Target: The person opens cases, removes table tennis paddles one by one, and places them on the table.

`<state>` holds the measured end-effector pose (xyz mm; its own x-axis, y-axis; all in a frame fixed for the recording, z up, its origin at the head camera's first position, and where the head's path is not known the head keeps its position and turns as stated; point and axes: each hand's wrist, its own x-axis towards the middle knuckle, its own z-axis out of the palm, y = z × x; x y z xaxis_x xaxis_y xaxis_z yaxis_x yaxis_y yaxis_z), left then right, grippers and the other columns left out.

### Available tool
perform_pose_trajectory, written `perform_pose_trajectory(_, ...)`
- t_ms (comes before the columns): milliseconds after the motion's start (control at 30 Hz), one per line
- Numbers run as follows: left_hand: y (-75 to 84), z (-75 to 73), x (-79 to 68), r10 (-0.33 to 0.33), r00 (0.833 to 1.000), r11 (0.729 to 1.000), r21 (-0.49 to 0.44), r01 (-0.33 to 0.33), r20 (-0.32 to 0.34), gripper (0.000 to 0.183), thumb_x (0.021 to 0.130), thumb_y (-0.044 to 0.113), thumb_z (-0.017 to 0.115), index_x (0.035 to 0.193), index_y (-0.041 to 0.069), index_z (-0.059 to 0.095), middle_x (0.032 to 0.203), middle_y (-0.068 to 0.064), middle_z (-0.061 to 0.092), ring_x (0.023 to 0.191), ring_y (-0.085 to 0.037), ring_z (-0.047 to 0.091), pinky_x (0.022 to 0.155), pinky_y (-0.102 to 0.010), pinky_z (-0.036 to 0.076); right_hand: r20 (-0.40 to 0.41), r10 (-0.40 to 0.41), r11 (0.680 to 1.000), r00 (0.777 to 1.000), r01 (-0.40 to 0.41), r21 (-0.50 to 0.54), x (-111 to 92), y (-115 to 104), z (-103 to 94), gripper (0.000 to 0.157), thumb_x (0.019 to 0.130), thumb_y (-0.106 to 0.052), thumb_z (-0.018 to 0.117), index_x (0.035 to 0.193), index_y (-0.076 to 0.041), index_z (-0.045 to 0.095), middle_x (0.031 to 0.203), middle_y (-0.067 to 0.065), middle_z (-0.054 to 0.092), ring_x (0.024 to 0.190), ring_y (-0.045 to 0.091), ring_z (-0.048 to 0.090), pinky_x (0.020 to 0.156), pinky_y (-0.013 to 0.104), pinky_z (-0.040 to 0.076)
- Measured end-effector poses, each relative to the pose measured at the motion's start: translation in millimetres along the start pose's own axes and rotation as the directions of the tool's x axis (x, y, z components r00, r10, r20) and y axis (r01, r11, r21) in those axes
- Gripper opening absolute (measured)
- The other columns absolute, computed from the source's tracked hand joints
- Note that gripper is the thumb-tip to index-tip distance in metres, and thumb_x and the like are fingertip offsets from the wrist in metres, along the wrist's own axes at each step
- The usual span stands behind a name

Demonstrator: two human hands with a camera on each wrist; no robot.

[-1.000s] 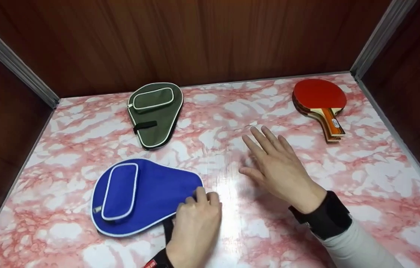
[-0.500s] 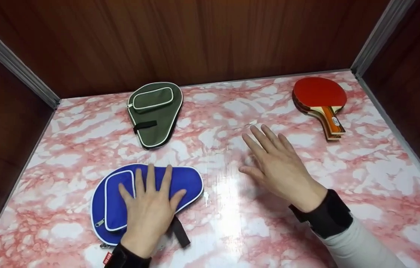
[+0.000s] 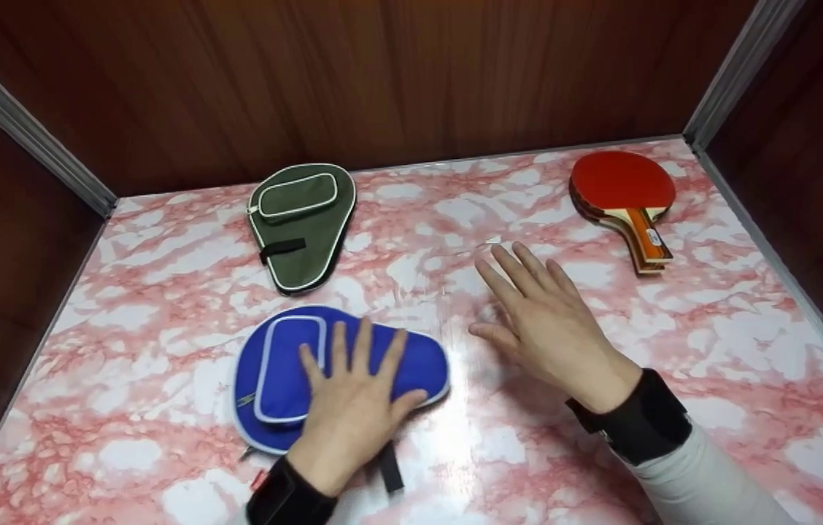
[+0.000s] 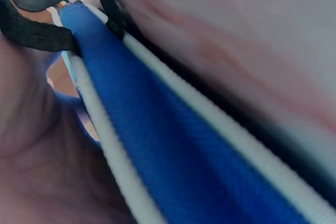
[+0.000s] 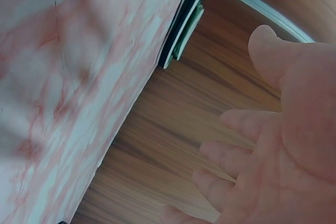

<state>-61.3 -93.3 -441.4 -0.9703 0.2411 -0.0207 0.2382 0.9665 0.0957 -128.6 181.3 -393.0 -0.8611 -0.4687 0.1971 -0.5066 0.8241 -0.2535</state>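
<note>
My left hand (image 3: 353,397) lies flat with spread fingers on a blue table tennis paddle case (image 3: 422,364) with white piping and a zipped pocket. The case's narrow end points right, and a black strap (image 3: 390,469) hangs from its near edge. In the left wrist view the blue side wall (image 4: 157,124) of the case runs beside my palm. My right hand (image 3: 554,332) is held palm down with its fingers straight, to the right of the case, holding nothing. In the right wrist view its palm (image 5: 310,145) and loosely extended fingers show.
An olive green paddle case (image 3: 309,237) with a black strap lies behind the blue one. Two stacked table tennis paddles (image 3: 623,182), the upper one red, lie at the back right. Brown wood-grain panels (image 3: 411,80) wall in the pink-and-white marbled table (image 3: 732,328).
My left hand let go of the case's narrow end, spread flat on top of it, and slid the case to the right. My right hand stayed nearly still.
</note>
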Motion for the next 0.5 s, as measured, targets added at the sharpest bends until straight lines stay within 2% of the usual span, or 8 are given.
perform_pose_trajectory(133,16.4,-1.3,13.7,0.1,0.994,0.995,0.007,-0.101,0.032,0.085,0.105,0.078,0.044,0.175,0.03,0.033,0.18,-0.024,0.018,0.163,-0.059,0.012,0.116,-0.089,0.002,-0.011,0.003,1.0,1.0,-0.003,0.003,-0.5,1.2,-2.5,0.084,0.107,-0.051,0.069,0.173,-0.01,0.037,0.178,0.019,0.031,0.166,0.042,0.021,0.129,0.069,0.017)
perform_pose_trajectory(267,26.6,-1.8,27.0,0.198,0.979,0.979,0.033,-0.2,0.04,0.084,0.105,0.078,0.043,0.176,0.032,0.032,0.18,-0.022,0.021,0.163,-0.057,0.014,0.117,-0.089,0.005,-0.016,0.01,1.0,1.0,-0.01,0.003,-0.9,3.5,-5.6,0.084,0.107,-0.05,0.07,0.173,-0.01,0.037,0.178,0.019,0.031,0.166,0.042,0.022,0.129,0.07,0.018)
perform_pose_trajectory(367,31.4,-1.8,36.5,0.267,0.963,0.963,0.036,-0.269,0.04,0.083,0.106,0.077,0.044,0.175,0.033,0.033,0.181,-0.02,0.022,0.164,-0.055,0.015,0.118,-0.088,0.007,-0.01,0.02,1.0,1.0,-0.02,0.004,-1.2,6.0,-7.9,0.084,0.107,-0.05,0.07,0.173,-0.01,0.037,0.179,0.019,0.029,0.167,0.042,0.02,0.129,0.07,0.018)
perform_pose_trajectory(500,36.0,-3.0,50.0,0.36,0.932,0.933,0.005,-0.361,0.028,0.08,0.106,0.077,0.046,0.172,0.032,0.042,0.18,-0.016,0.026,0.165,-0.051,0.017,0.119,-0.087,0.009,0.006,0.04,0.999,0.999,-0.04,0.006,-1.5,9.4,-11.5,0.084,0.107,-0.049,0.07,0.173,-0.01,0.036,0.18,0.018,0.027,0.167,0.042,0.019,0.129,0.07,0.016)
